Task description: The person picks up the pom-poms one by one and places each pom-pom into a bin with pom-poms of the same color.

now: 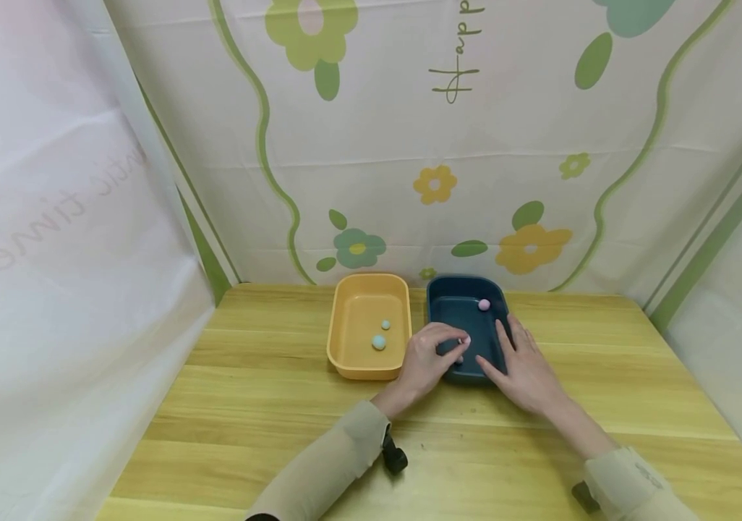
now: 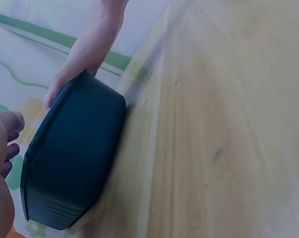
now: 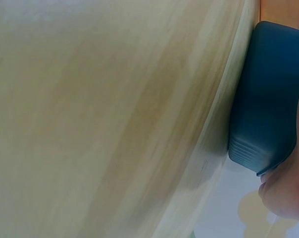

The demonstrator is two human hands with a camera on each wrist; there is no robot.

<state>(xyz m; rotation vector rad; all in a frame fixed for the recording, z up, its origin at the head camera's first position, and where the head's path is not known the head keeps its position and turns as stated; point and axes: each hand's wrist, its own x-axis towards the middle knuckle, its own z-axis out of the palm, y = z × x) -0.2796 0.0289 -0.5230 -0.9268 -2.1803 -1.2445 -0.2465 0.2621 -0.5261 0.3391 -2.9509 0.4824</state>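
My left hand (image 1: pixel 424 359) is over the near left part of a dark blue tray (image 1: pixel 435 293), pinching a small pale pink ball (image 1: pixel 467 341) between thumb and fingertips. Across from it, my right hand (image 1: pixel 529 374) rests at the tray's right rim with its fingers spread, some inside and some outside the wall. A pink ball (image 1: pixel 484 305) lies in the tray's far right corner. Another small pinkish ball (image 1: pixel 459 359) shows below the left fingers, partly hidden. In the left wrist view, the left fingertips (image 2: pixel 13 120) appear beside the tray, but the pinched ball is out of sight.
Left of the dark tray stands a yellow tray (image 1: pixel 338 318), holding a larger light blue ball (image 1: pixel 379 342) and a smaller one (image 1: pixel 386 325). Both trays sit near the back of the wooden table (image 1: pixel 267 405), before a flower-printed curtain (image 1: pixel 371 130).
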